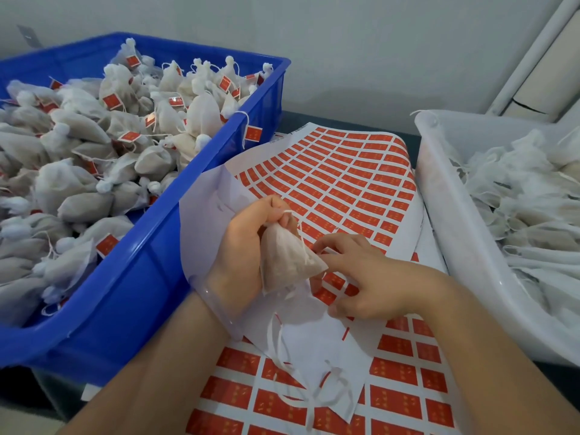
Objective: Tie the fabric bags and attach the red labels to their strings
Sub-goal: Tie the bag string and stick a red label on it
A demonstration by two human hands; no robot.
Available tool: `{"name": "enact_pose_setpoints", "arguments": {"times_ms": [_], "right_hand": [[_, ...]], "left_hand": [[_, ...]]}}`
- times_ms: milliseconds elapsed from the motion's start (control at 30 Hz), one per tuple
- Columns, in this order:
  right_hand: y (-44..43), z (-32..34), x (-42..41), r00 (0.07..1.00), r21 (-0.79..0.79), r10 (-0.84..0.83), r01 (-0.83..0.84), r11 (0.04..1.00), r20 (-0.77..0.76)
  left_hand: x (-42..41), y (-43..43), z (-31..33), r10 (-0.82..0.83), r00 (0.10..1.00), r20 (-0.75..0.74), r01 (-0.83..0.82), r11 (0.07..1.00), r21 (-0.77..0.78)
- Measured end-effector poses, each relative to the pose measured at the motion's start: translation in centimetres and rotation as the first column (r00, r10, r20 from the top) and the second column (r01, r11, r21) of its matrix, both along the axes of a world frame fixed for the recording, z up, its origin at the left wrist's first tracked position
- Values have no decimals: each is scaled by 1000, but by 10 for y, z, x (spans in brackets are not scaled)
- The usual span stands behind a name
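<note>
Label sheets underlie the left hand, fingers pinching a fabric bag; right hand curled beside it, hold unclear.

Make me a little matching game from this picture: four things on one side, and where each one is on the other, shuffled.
Things:
1. blue crate
2. white tub
3. label sheet
4. fabric bag

Places:
A. held in the left hand
B. on the right, holding unlabelled bags
C. on the left, heaped with labelled bags
D. between the two containers

Pairs: 1-C, 2-B, 3-D, 4-A
</note>
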State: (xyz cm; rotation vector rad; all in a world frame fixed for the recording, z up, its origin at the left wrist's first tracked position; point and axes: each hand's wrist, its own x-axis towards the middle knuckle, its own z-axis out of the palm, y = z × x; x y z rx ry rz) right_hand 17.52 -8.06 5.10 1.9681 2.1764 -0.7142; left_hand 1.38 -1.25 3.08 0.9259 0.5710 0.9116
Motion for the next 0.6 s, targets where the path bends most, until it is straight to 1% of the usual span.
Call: {"name": "enact_pose_setpoints", "arguments": {"times_ms": [100, 233, 400, 600], "right_hand": [[4, 2, -1, 999, 1, 25, -25, 1000, 23], [3, -1, 0, 1000, 6, 6, -6, 1000, 23], [6, 4, -1, 998, -6, 40, -39, 999, 55], [-1, -1, 3, 999, 29, 18, -16, 999, -42]], "left_hand": [[0, 1, -1, 30, 1000, -10, -30, 999, -36], [2, 1, -2, 46, 998, -37, -47, 999, -21], [1, 1, -4, -15, 1000, -17, 15, 1000, 11], [4, 3, -6, 3, 998, -57, -3, 1000, -2]]}}
